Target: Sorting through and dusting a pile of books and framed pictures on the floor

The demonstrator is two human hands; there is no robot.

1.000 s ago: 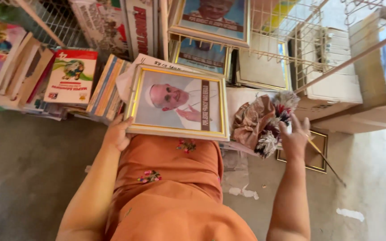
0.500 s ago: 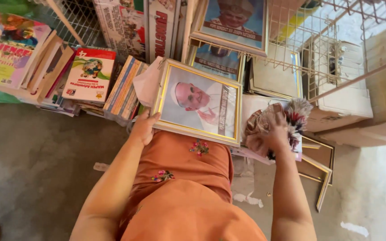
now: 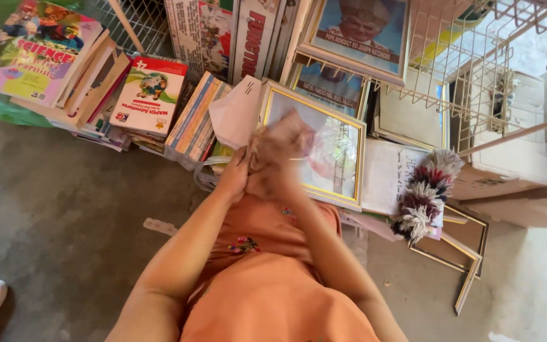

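From the head camera, a white wire rack (image 3: 476, 69) is holding a framed portrait (image 3: 359, 31), with white boxes behind it. Below, a gold-framed glazed picture (image 3: 324, 149) is leaning against stacked books (image 3: 191, 120), just beside a red, white and black yarn duster (image 3: 425, 193). The left hand (image 3: 235, 177) is gripping the frame's lower edge; the right hand (image 3: 280, 142) is blurring across the glass, its fingers unreadable.

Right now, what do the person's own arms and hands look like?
Both forearms are bare, with no sleeves, gloves or watch showing. The left hand is fairly sharp; the right hand is motion-blurred, so rings cannot be ruled out. Below them is an orange garment with small embroidered flowers.
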